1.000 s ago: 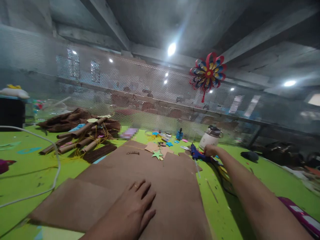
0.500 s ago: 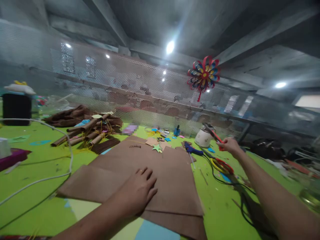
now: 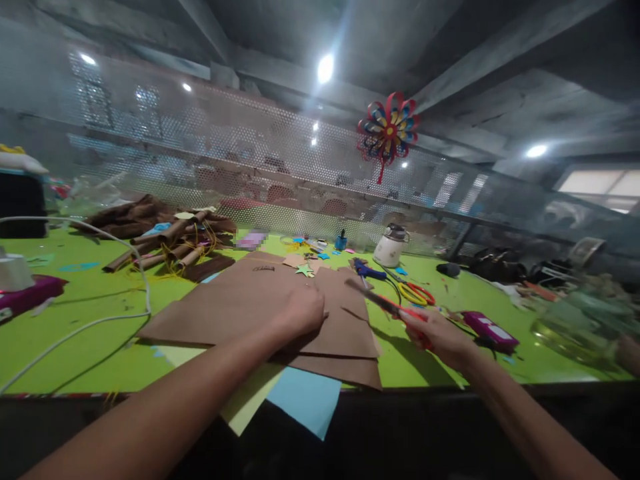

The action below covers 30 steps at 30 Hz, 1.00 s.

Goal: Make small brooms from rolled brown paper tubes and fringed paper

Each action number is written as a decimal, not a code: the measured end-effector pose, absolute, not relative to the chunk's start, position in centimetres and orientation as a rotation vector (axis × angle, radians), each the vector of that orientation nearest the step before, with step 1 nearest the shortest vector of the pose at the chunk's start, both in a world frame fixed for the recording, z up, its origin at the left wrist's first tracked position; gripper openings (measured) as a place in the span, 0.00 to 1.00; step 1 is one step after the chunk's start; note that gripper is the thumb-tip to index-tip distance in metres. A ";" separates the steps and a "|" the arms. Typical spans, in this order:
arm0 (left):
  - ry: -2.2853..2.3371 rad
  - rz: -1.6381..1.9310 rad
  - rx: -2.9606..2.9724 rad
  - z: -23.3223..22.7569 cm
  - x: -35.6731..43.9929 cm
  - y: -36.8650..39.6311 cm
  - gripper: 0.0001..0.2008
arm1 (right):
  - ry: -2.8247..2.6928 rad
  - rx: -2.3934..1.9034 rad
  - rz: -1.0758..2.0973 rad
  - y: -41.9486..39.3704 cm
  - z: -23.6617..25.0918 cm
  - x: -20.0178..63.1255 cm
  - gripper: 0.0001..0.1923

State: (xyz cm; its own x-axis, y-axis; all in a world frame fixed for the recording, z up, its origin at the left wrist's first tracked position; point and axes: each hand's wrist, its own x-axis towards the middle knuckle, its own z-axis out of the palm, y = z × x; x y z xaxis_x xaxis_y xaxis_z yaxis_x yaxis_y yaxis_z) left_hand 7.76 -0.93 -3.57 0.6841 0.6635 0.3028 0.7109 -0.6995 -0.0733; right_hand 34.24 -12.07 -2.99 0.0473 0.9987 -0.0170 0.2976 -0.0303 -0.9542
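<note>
L hand [image 3: 303, 309] lies knuckles-up on the brown paper sheets [image 3: 240, 300], pressing them down, fingers curled. R hand [image 3: 436, 337] is closed round red-handled scissors [image 3: 387, 306], blades pointing left over the sheets' right edge. Sheets lie mid green table [image 3: 100, 313], w/ blue and yellow paper [image 3: 305, 399] overhanging the near edge. Behind: blue glue gun [image 3: 369, 271], yellow-red scissors [image 3: 417, 293], white pot [image 3: 389, 249], rolled brown tubes [image 3: 170, 250] at left. Perforated mesh screen [image 3: 225, 153] backs the table, w/ a paper pinwheel [image 3: 387, 128] hung above.

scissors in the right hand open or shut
Shut, as far as shows: the scissors in the right hand form one thin blurred line.
</note>
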 end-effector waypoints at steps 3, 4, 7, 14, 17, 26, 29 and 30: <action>-1.105 -0.562 -2.645 -4.9 7.6 -0.6 0.17 | -1.415 -1.573 0.980 -12.0 -3.3 35.8 0.19; -1.103 -0.597 -2.635 -5.3 7.5 -0.5 0.17 | -1.422 -1.598 0.983 -12.0 -3.3 36.2 0.19; -1.095 -0.613 -2.648 -5.7 7.2 -0.3 0.19 | -1.439 -1.654 1.065 -12.3 -3.4 36.9 0.20; -1.130 -0.599 -2.718 -5.2 7.2 -0.2 0.19 | -1.478 -1.702 1.210 -14.2 -2.9 37.4 0.21; -1.117 -0.595 -2.735 -5.2 7.1 -0.3 0.19 | -1.316 -1.635 1.384 -15.6 -2.6 38.0 0.26; -0.873 -0.651 -2.822 -5.5 7.3 -0.8 0.19 | -1.418 -1.718 1.242 -19.4 -3.8 37.3 0.25; -0.739 -0.673 -2.914 -5.2 7.6 -1.4 0.14 | -1.658 -1.803 0.947 -19.7 -4.0 36.9 0.25; -0.681 -0.669 -2.948 -5.0 7.7 -1.7 0.13 | -1.731 -1.798 0.837 -19.7 -4.1 36.8 0.24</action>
State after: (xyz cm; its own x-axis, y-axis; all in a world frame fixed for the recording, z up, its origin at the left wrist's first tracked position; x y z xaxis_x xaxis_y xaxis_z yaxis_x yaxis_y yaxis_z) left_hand 7.71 -1.65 -5.01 0.8101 0.4088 0.4202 0.4273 -0.9025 0.0541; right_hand 36.76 -19.73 -4.05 0.0010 0.9963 -0.0864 0.6865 -0.0635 -0.7243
